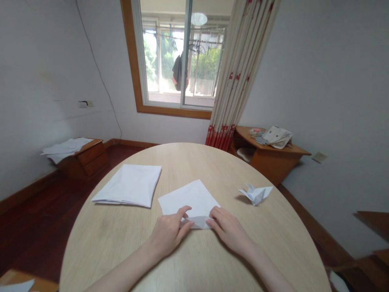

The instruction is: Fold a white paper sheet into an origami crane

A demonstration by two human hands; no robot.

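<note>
A white square sheet of paper (191, 198) lies on the round wooden table (121, 239), one corner pointing towards me. My left hand (168, 231) and my right hand (227, 229) both pinch that near corner, which is lifted and curling over the sheet. Fingers of both hands are bent and pressed on the paper edge. A stack of white sheets (129, 184) lies to the left of it. A folded white paper figure (255, 194) stands to the right, apart from my hands.
Beyond the table are a window (179, 56) and a patterned curtain (240, 69). A low wooden cabinet (82, 156) with papers stands at left. A corner shelf (270, 156) with a bag and small items stands at right.
</note>
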